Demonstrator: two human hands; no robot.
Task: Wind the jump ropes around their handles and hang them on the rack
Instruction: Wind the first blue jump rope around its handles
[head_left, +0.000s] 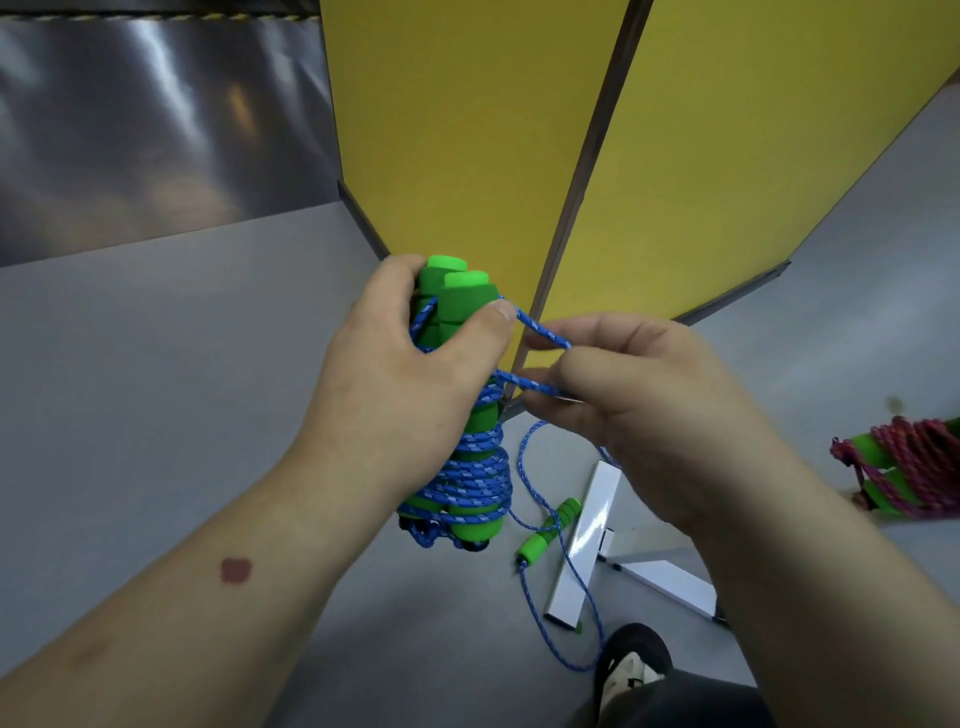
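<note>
Two green handles (453, 306), bound in blue rope (475, 467), sit gripped in the left hand (410, 364); the right hand (639, 395) pinches a rope loop (543, 332). Slackening could let the coils unravel toward the floor (156, 389).

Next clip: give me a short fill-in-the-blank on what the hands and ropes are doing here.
1. The left hand grips a pair of ____ foam handles.
2. The right hand pinches a loop of the ____ rope.
3. At the right edge, an already wound rope is ____.
4. A loose handle lies on the ____.

Answers: green; blue; pink; floor
</note>
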